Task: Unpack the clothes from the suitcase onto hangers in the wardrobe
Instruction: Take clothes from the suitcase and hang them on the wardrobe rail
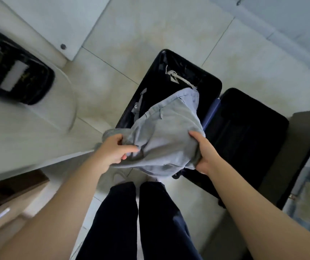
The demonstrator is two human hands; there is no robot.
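We hold a pale blue denim garment (pixel 165 136) in both hands above the open black suitcase (pixel 248 132), which lies spread in two halves on the tiled floor (pixel 150 34). Our left hand (pixel 112 149) grasps the near left part of the cloth, fingers curled into a bunch of it and the thumb pressed on top. Our right hand (pixel 203 152) clutches the near right edge, thumb over the fabric and fingers wrapped underneath. The far end of the garment hangs down into the left half of the case, where a pale frayed strap (pixel 176 76) lies against the dark lining. The right half of the case shows only its dark lining. Below the cloth our legs in dark trousers (pixel 137 222) stand just near of the case. To the far left a black bag (pixel 13 66) with white patches sits on a white table (pixel 19 132), blurred. A brown cardboard box (pixel 9 212) stands at the near left.
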